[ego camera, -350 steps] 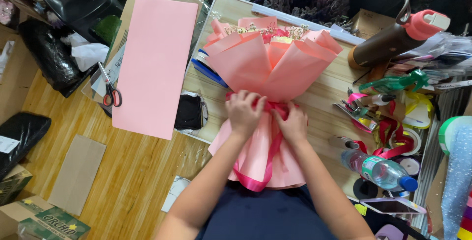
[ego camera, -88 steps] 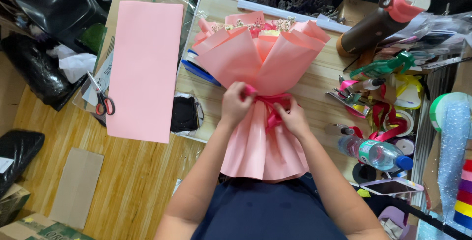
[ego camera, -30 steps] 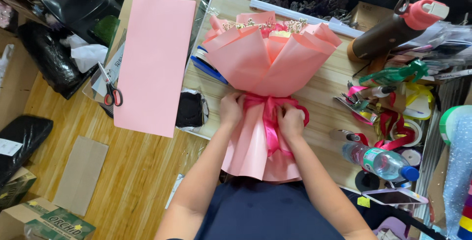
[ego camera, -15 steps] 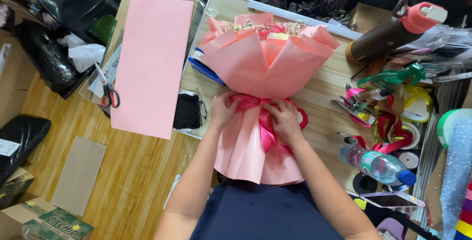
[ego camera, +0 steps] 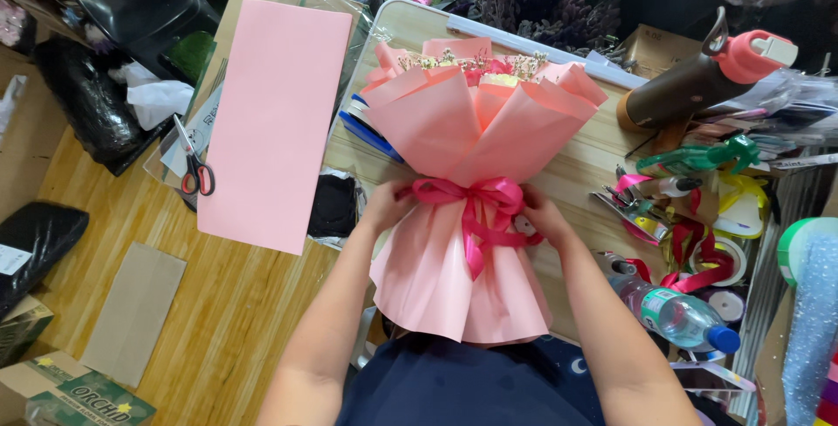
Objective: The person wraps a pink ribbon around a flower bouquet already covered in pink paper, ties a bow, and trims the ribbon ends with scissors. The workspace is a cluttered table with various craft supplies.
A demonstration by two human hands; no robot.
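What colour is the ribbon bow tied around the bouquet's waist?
The ribbon bow is deep magenta pink, darker than the pale pink wrapping paper; the head view shows it clearly.

Bow (ego camera: 476, 203) now tied, hands apart

You had red-handled scissors (ego camera: 194, 167) beside a pink paper sheet (ego camera: 275, 120), and a plastic water bottle (ego camera: 676, 314) lay near ribbon spools (ego camera: 703, 247).

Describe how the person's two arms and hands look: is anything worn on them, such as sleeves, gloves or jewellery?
Both forearms are bare up to the lower picture edge, with no sleeves showing. The left hand and right hand wear no gloves, and no watch or bracelet shows on either wrist. Rings are too small to tell. A dark navy garment covers the body.
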